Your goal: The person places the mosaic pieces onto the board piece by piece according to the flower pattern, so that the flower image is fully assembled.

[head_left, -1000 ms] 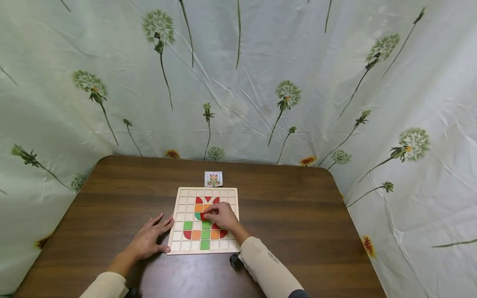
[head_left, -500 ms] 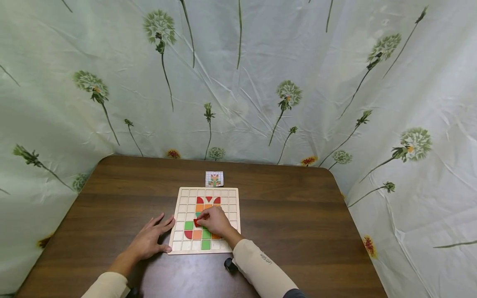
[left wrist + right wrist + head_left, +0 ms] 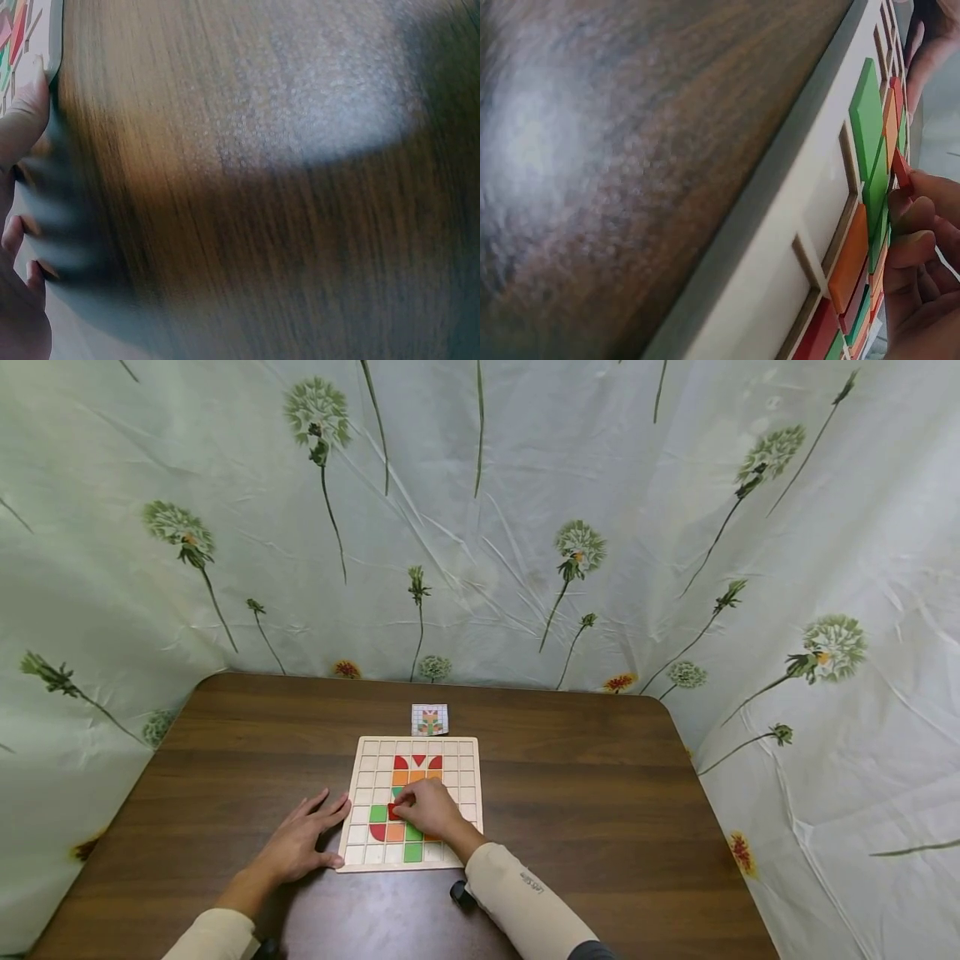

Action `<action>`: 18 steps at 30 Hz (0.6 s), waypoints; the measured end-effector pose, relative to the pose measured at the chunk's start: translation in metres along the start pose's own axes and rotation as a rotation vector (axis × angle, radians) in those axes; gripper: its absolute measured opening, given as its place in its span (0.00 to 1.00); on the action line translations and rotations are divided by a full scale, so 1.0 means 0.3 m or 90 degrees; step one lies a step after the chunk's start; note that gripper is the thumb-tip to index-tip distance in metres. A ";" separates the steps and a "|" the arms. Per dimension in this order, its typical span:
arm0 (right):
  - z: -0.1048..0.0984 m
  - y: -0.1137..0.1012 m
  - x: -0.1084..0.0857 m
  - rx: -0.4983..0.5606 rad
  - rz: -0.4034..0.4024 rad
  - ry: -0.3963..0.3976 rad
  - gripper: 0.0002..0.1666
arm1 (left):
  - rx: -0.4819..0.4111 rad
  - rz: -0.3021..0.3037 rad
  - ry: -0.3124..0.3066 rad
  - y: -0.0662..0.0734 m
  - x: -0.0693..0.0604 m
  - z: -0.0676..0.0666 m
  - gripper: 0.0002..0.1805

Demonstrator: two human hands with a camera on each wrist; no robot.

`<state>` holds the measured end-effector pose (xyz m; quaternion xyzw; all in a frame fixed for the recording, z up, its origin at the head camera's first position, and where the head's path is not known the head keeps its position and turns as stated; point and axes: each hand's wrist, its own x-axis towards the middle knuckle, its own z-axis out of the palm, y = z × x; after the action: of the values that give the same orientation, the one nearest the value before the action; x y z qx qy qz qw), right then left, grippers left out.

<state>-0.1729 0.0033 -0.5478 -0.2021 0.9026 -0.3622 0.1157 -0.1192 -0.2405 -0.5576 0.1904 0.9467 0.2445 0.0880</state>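
My right hand [image 3: 432,808] pinches a small red tile [image 3: 392,812] between thumb and fingertips, at a cell of the wooden grid board [image 3: 467,760]. In the right wrist view that red tile [image 3: 901,169] is tilted up from the board, among green and orange tiles. Just left of it in the head view lies a green square tile [image 3: 377,814]. My left hand [image 3: 296,842], fingers spread, rests at the board's left edge, its thumb touching the near corner. The right hand hides several tiles in the board's middle.
A small printed card [image 3: 430,720] with a coloured grid pattern lies behind the board. The board lies on a brown wooden table [image 3: 585,793]. A flower-printed curtain [image 3: 495,527] hangs behind the table's far edge.
My right hand has moved left and a little toward me with the red tile, from beside the teal piece to the cell beside the green square. The left hand stays put.
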 end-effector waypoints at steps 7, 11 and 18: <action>-0.002 -0.013 -0.001 -0.055 -0.020 -0.002 0.06 | -0.005 -0.013 -0.007 -0.002 0.001 0.002 0.52; -0.007 -0.025 -0.002 -0.064 -0.015 -0.014 0.06 | -0.003 -0.014 -0.007 -0.003 0.001 0.002 0.52; 0.002 -0.027 0.004 -0.137 -0.051 0.005 0.05 | -0.001 -0.017 -0.009 0.001 -0.001 0.001 0.52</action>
<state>-0.1714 -0.0029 -0.5425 -0.2476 0.9279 -0.2682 0.0755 -0.1188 -0.2402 -0.5578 0.1798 0.9482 0.2428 0.0983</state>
